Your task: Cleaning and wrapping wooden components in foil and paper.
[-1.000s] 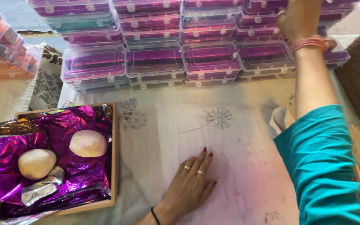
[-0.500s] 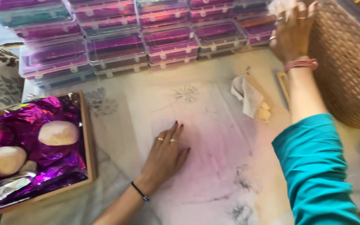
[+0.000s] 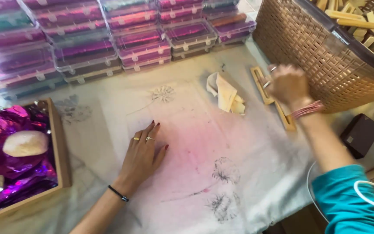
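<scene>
The view looks down on a surface covered by a pale cloth printed with grey dandelion drawings and stained pink through the middle. This cloth is the landmark for everything else.

Nearest, on the cloth's centre, the left hand lies flat, palm down, fingers spread and holding nothing. It wears rings and a thin black wristband. It has stayed planted here since half a second ago.

At the cloth's left edge sits a shallow wooden tray lined with crinkled, shiny magenta foil. A smooth, rounded cream dough ball rests on the foil.

At the cloth's right edge lies a small dark brown box.

Further up the cloth, right of centre, the right hand is blurred with motion. Earlier it reached high toward the stacked boxes; now it has come down, just over a long flat wooden mould. It looks loosely curled, but I cannot tell whether it grips anything. Pink bands circle its wrist, above a teal sleeve.

Just left of that hand lies a crumpled cream cloth rag.

Beyond the cloth's far right corner stands a brown woven plastic basket holding pale wooden pieces.

Along the cloth's far edge run stacks of clear plastic boxes with purple contents.
</scene>
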